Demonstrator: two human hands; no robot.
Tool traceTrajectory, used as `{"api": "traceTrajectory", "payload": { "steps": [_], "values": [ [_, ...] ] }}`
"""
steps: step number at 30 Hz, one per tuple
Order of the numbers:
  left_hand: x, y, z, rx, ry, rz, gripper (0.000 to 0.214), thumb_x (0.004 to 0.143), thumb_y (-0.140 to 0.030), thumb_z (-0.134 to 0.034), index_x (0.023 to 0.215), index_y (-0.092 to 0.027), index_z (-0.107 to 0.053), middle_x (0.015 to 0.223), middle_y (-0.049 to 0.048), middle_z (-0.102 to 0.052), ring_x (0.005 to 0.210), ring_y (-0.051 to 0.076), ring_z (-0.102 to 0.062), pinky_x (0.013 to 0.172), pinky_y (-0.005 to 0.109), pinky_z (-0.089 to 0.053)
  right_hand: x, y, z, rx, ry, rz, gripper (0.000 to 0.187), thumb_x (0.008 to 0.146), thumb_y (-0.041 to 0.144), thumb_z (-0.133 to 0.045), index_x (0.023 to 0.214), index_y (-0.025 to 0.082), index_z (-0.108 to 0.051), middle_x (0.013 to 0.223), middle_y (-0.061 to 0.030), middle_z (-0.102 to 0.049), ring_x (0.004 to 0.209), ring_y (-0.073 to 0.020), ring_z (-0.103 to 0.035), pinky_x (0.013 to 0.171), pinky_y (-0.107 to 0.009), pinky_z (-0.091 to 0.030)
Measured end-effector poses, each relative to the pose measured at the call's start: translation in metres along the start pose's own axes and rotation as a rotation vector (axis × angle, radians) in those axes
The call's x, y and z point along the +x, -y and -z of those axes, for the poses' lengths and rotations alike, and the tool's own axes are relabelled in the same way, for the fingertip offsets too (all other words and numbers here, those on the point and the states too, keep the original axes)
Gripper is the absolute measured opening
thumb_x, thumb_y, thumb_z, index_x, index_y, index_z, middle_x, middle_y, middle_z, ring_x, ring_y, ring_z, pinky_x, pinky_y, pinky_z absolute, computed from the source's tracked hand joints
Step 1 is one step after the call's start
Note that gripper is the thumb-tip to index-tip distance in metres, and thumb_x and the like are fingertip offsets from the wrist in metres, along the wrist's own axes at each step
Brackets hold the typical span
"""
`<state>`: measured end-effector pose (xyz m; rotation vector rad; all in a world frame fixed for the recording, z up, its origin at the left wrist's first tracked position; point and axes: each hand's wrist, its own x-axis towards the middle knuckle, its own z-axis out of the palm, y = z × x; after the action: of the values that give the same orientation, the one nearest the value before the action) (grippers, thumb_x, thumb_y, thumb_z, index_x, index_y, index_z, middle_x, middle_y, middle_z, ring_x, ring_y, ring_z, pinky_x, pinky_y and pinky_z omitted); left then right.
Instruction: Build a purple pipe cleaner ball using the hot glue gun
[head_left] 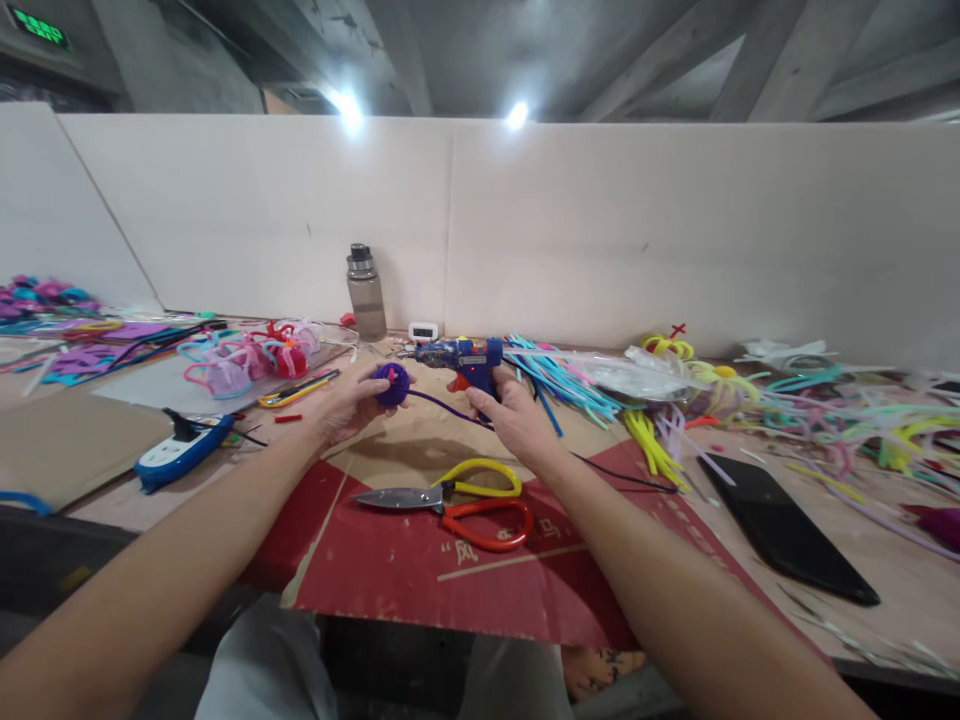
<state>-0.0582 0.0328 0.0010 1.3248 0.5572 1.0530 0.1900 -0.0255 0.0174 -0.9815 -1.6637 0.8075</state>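
Observation:
My left hand (351, 402) is closed on a small coil of purple pipe cleaner (392, 385) with a bit of pink at its middle. From the coil a purple strand (442, 405) runs right, passing under my right hand. My right hand (511, 405) is wrapped round the handle of a blue hot glue gun (461, 355) with an orange trigger. The gun's nozzle points left, just above and beside the coil; whether they touch I cannot tell. Below both hands lie scissors (442, 500) with one yellow and one red handle, blades toward the left.
Red cardboard (375, 590) covers the table's front. Left are a blue-white power strip (184, 452) and pink and red fuzzy pieces (251, 358). A water bottle (366, 295) stands by the wall. Right are blue pipe cleaners (566, 380), yellow ones (651, 445) and a black flat object (784, 525).

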Motion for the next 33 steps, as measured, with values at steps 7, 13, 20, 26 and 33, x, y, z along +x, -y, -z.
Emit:
{"api": "traceTrajectory", "payload": {
  "steps": [7,13,20,26,33],
  "values": [
    [0.0007,0.0007,0.001,-0.054,-0.003,-0.011,0.035,0.078,-0.023,-0.069,0.111,-0.015,-0.059,0.108,0.0133,-0.068,0.079,0.021,-0.069,0.053,0.021,-0.046,-0.0003,-0.003,-0.0001,-0.119,0.033,-0.006,0.024,0.086,0.034,-0.049,0.099,0.016,-0.057,0.076,-0.0016,-0.06,0.068,-0.014,-0.052,0.069,-0.027,-0.043],
    [0.001,0.0004,0.0011,-0.049,-0.008,0.0,0.034,0.078,-0.023,-0.069,0.11,-0.015,-0.06,0.102,0.0113,-0.068,0.077,0.02,-0.068,0.054,0.022,-0.047,-0.001,0.0002,0.0004,-0.245,0.014,0.015,0.032,0.086,0.035,-0.05,0.109,0.017,-0.06,0.092,-0.0058,-0.066,0.082,-0.0184,-0.057,0.079,-0.03,-0.044],
    [0.0001,-0.0011,-0.0009,-0.044,-0.019,0.006,0.035,0.077,-0.022,-0.069,0.11,-0.016,-0.059,0.094,0.0092,-0.068,0.077,0.02,-0.068,0.054,0.021,-0.047,-0.001,0.0009,0.0005,-0.253,0.015,0.006,0.035,0.087,0.034,-0.05,0.115,0.016,-0.059,0.11,-0.0092,-0.066,0.099,-0.0205,-0.059,0.088,-0.033,-0.044],
    [0.0006,-0.0003,0.0007,-0.034,-0.025,0.008,0.038,0.077,-0.024,-0.07,0.112,-0.016,-0.059,0.096,0.0092,-0.067,0.078,0.02,-0.069,0.054,0.021,-0.046,0.0,-0.0026,-0.0001,-0.227,0.039,0.036,0.035,0.088,0.033,-0.05,0.118,0.017,-0.059,0.117,-0.0092,-0.066,0.106,-0.0204,-0.059,0.096,-0.035,-0.041],
    [0.0001,-0.0013,-0.0012,-0.014,-0.022,0.006,0.037,0.077,-0.026,-0.069,0.111,-0.016,-0.059,0.095,0.0085,-0.066,0.076,0.019,-0.068,0.052,0.021,-0.045,0.0002,-0.0049,-0.0005,-0.254,0.036,0.046,0.037,0.088,0.031,-0.051,0.123,0.019,-0.057,0.122,-0.008,-0.064,0.11,-0.0199,-0.058,0.098,-0.034,-0.041]
  ]
}}
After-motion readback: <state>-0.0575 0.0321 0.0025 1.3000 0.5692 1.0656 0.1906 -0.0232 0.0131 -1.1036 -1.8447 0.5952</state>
